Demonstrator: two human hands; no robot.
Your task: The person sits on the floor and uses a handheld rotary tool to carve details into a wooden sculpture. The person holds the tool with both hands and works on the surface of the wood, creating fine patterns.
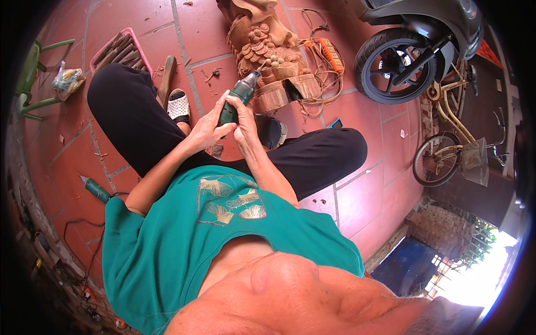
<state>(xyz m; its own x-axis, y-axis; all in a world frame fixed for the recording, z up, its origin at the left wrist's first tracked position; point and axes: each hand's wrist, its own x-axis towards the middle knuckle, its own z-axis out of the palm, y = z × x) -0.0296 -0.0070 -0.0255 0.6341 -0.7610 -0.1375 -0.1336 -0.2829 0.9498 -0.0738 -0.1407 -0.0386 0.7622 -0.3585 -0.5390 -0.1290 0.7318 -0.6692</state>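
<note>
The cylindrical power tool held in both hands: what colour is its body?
The cylindrical power tool has a dark green body, seen best in the head view.

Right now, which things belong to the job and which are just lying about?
In the job:
green power tool, held in left hand and right hand
wooden carving, by the tool's tip
orange power strip, probably

Apparently unrelated:
motorbike
green chair
plastic bag

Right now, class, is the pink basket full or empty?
Not empty, and it looks mostly full: brown stick-like pieces lie side by side in the pink basket. A knee hides part.
</note>
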